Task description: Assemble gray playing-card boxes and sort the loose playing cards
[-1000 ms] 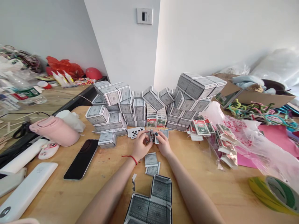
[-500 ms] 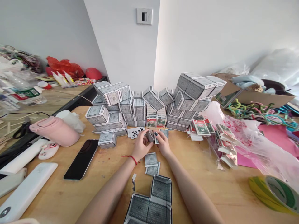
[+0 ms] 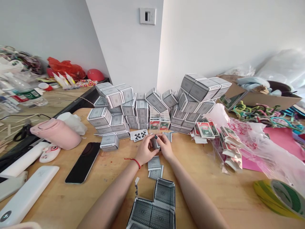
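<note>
Both of my hands meet over the middle of the table around a small piece made of grey-patterned playing cards [image 3: 156, 143]. My left hand [image 3: 145, 150] curls round its left side, and my right hand [image 3: 166, 147] grips it from the right. Fingers cover much of the piece, so its full shape is hidden. Just left of my left hand lie face-up playing cards [image 3: 139, 135] with black clubs. Below my hands are two loose face-down cards [image 3: 155, 173]. Nearest to me, between my forearms, sits a block of joined card boxes [image 3: 152, 210].
Stacked card cubes [image 3: 114, 124] stand behind my hands, with more stacks [image 3: 190, 105] at right. Left are a black phone [image 3: 83, 163], a pink bottle [image 3: 57, 133] and a white power bank [image 3: 30, 194]. Right are card packets [image 3: 206, 130], plastic film [image 3: 252, 140] and yellow tape [image 3: 267, 194].
My right hand has shifted slightly left and closed in over the card piece, so both hands' fingers now meet on it. The piece has turned and moved slightly right. The surroundings stay put.
</note>
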The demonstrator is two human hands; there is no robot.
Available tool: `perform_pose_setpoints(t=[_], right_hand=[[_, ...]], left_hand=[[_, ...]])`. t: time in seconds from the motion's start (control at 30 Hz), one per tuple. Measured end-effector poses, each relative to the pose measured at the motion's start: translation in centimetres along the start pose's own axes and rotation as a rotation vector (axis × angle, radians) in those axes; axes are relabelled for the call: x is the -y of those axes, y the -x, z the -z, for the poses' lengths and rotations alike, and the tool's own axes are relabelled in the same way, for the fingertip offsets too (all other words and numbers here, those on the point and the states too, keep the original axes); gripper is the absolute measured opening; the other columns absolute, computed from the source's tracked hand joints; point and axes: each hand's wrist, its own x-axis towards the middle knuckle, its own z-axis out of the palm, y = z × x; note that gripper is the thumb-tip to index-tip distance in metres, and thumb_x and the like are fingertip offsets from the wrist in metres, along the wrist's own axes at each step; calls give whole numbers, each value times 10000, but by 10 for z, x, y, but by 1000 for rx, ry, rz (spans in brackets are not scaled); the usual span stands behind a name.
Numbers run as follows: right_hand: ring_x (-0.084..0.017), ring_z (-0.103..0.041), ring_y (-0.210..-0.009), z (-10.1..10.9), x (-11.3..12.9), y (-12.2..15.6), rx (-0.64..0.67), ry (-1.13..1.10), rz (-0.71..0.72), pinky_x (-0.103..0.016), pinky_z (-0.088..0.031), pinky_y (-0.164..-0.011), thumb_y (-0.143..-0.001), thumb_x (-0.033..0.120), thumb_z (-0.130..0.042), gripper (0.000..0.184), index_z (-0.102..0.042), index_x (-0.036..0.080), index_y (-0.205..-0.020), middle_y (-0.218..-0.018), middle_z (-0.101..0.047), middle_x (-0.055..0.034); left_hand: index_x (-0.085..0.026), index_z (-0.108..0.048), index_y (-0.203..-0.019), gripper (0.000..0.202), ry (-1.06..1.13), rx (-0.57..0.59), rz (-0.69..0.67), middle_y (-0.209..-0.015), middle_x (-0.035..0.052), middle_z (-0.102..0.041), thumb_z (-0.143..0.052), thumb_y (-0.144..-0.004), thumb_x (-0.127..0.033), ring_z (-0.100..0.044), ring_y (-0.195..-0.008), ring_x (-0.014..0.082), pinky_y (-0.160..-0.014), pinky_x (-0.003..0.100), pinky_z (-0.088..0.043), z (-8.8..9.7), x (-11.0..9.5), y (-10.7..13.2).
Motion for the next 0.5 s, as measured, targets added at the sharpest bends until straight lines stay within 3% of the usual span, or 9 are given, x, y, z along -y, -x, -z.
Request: perform_pose_setpoints(t=[0.3,0.5], right_hand=[[-152,-514,-761,1,-1,1,-10,-41,-8,-274,-393,-720,-681,357,-606,211,-559,200,-813,-811,-576,-10],[-150,-506,-785,2,-2,0,-22,-65,-6,-274,-385,-748,-702,364,-579,198,-561,202,-814,-809,-567,0]], left_hand=[[-224,-414,-1152,560,-37,-69,-33,-1126,78,-468,-610,-632,-155,-524,-926,188,-774,330,-456,1,-7,-2],[-222,-408,-1165,528,-1,-26,-19,-1170,86,-430,-579,-668,-174,-515,-933,181,-761,316,-465,3,-9,-2]])
